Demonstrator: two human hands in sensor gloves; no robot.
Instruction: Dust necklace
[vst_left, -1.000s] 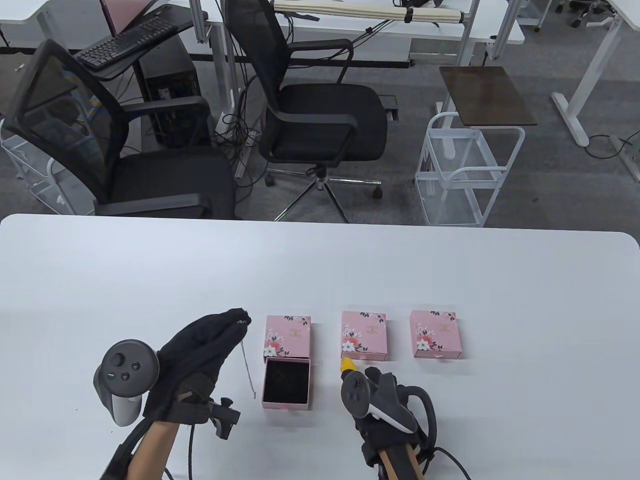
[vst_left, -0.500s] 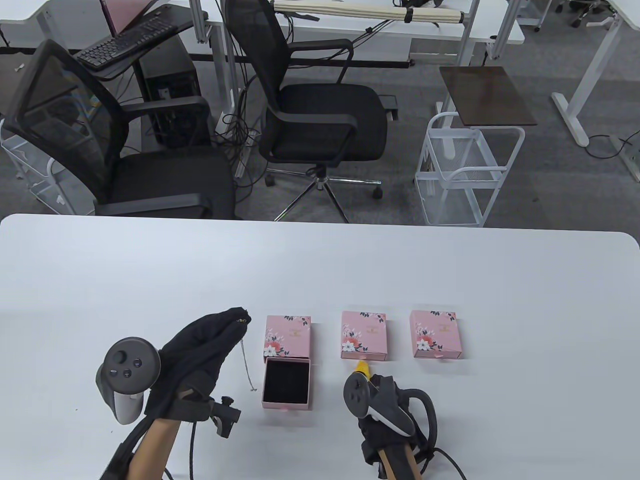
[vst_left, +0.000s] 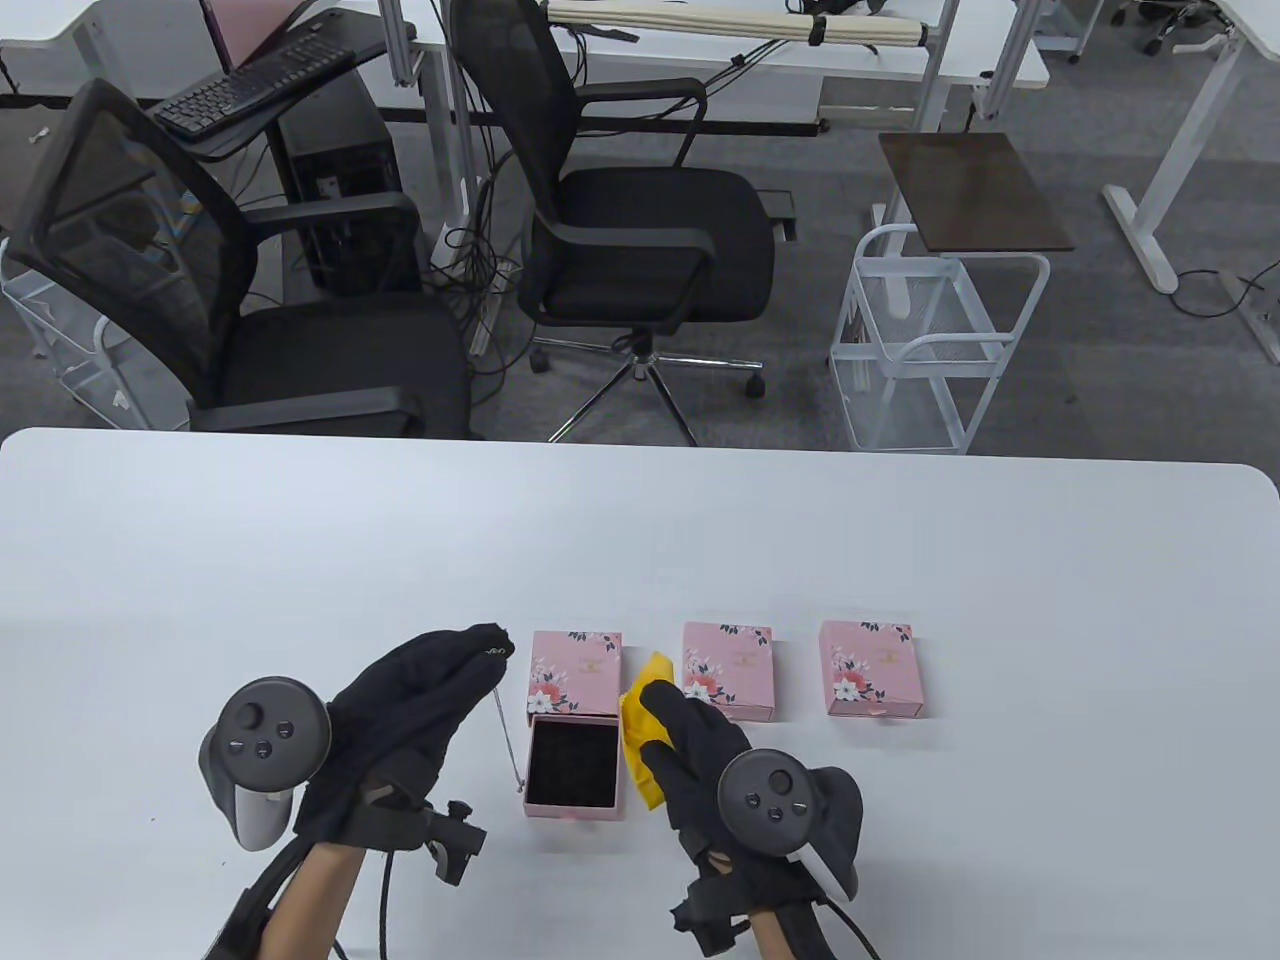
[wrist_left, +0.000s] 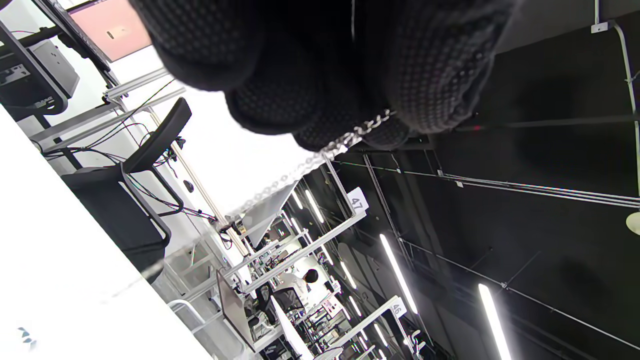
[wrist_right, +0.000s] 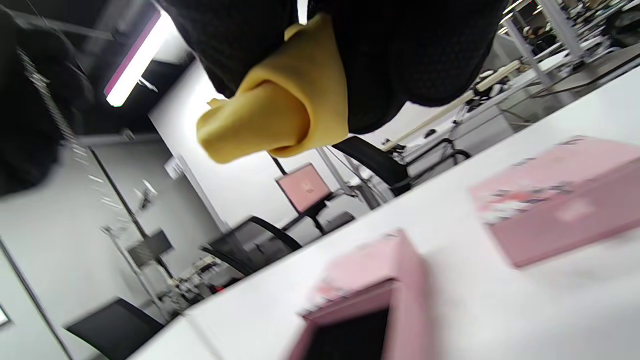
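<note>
The necklace (vst_left: 508, 735) is being pinched at its upper end by the fingertips (vst_left: 487, 640) of the left hand (vst_left: 400, 730), raised above the table (vst_left: 900, 540). The chain is hanging nearly straight, its long axis running from the fingertips down and slightly to the right in the table view, with its lower end lying just beside the left edge of the open box (vst_left: 573, 765); whether that end is touching the table cannot be told. In the left wrist view the chain (wrist_left: 350, 137) is being gripped between the closed fingers (wrist_left: 430, 75) and is trailing away blurred toward the lower left. A yellow cloth (vst_left: 640, 735) is being grasped by the right hand (vst_left: 715, 765), fingers closed around it, and is being held just beside the right edge of the open box, between that box and the middle box (vst_left: 728, 670). In the right wrist view the cloth (wrist_right: 280, 115) is bunched and protruding from under the gloved fingers (wrist_right: 415, 50). The cloth and the necklace are apart, with the open box's black tray between them. A third box (vst_left: 870, 668) is lying closed farther right.
</note>
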